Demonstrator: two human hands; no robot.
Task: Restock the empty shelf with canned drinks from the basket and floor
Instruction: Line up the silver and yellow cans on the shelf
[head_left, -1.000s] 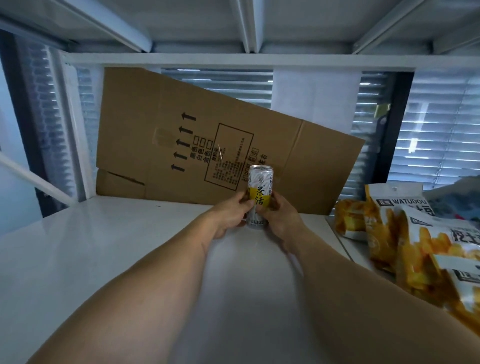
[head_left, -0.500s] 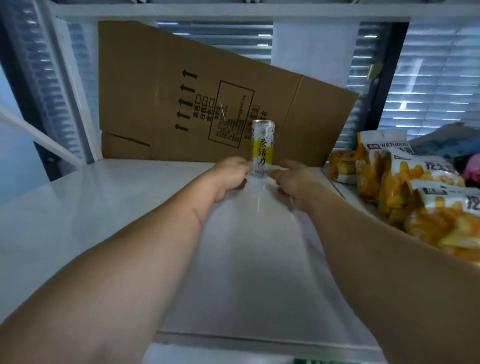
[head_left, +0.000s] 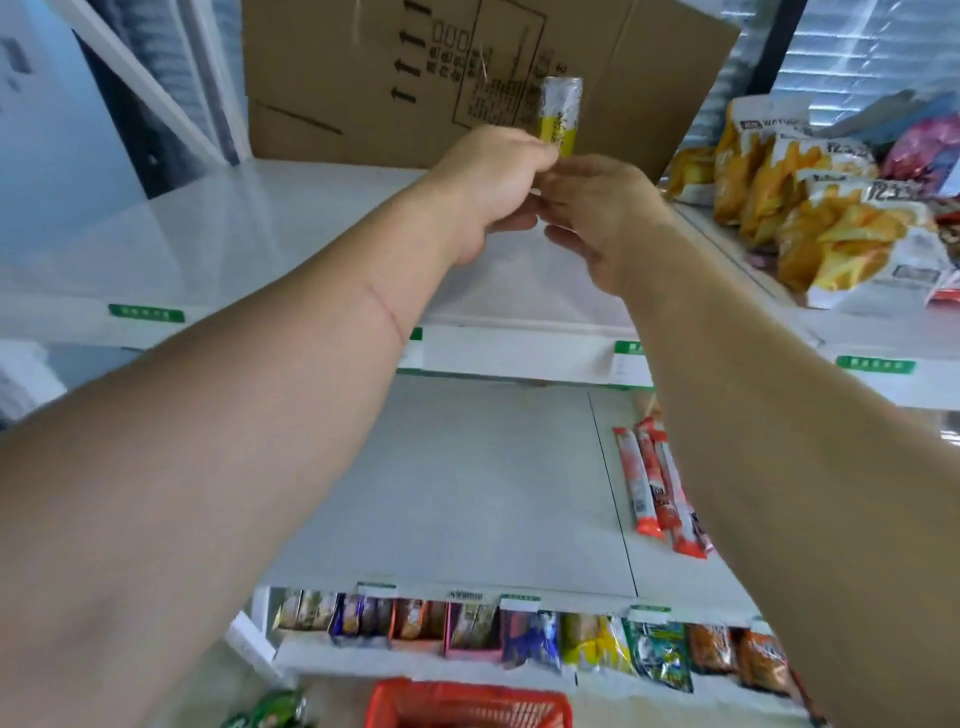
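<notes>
White store shelving fills the view; the top white shelf (head_left: 208, 228) carries a flattened brown cardboard box (head_left: 363, 78) leaning at the back. Slim silver-and-yellow drink can (head_left: 561, 117) stands upright on that shelf before the cardboard, blurred. Left hand (head_left: 493, 176) with fingers curled and right hand (head_left: 597, 208) with fingers loosely bent meet just below the can; grip on it cannot be told. Yellow snack bags (head_left: 810, 208) sit right. Red plastic basket (head_left: 467, 701) is at the bottom edge.
</notes>
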